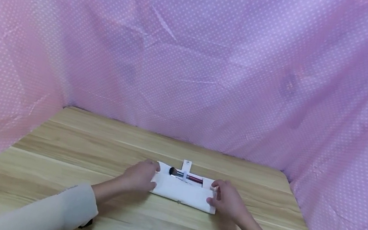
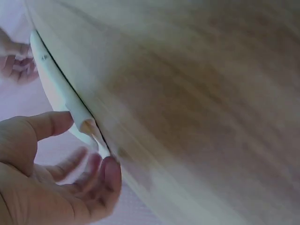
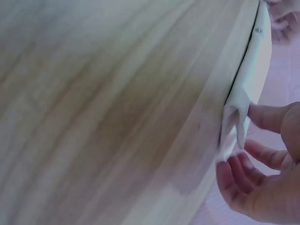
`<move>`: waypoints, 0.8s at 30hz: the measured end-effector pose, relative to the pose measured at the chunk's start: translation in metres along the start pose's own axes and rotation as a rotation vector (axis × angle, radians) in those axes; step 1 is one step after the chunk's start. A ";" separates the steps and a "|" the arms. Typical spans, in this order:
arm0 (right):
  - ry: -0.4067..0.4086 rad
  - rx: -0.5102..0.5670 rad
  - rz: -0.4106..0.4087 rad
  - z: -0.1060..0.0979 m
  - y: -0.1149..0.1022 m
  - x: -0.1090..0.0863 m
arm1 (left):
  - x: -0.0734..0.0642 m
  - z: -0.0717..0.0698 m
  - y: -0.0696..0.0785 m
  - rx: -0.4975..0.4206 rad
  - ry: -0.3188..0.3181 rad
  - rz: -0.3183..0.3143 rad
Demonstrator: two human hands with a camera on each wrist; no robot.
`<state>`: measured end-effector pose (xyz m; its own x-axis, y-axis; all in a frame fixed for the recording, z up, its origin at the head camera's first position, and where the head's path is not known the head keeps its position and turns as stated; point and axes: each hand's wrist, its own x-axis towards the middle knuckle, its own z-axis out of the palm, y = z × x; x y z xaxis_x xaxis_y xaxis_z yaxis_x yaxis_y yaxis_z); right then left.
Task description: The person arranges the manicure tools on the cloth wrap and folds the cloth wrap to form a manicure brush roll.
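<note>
A white makeup brush roll point(image 1: 179, 192) lies on the wooden table with its near flap folded over. Along its upper part shows a makeup brush point(image 1: 173, 171) with dark bristles, beside a dark red handle point(image 1: 194, 179). A short strap point(image 1: 187, 165) with a snap points away at the far edge. My left hand point(image 1: 139, 175) grips the left end, thumb on the folded flap and fingers round the farther side. At the right end, my right hand point(image 1: 228, 200) holds it likewise. Both wrist views show the rolled fold point(image 2: 86, 123) between thumb and fingers.
The wood-grain table point(image 1: 90, 143) extends around the roll on all sides. Pink dotted cloth point(image 1: 191, 71) hangs behind the table and along both sides.
</note>
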<state>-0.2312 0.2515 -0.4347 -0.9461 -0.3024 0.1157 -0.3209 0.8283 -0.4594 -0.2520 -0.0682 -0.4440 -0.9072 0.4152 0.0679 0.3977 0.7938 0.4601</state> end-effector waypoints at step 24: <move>-0.100 -0.324 -0.476 0.004 0.005 -0.011 | 0.000 0.009 0.011 0.378 -0.054 0.566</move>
<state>-0.2223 0.2576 -0.4419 -0.6907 -0.7068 0.1527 -0.7216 0.6874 -0.0824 -0.2463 -0.0551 -0.4471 -0.5412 0.8259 0.1582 0.8383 0.5446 0.0254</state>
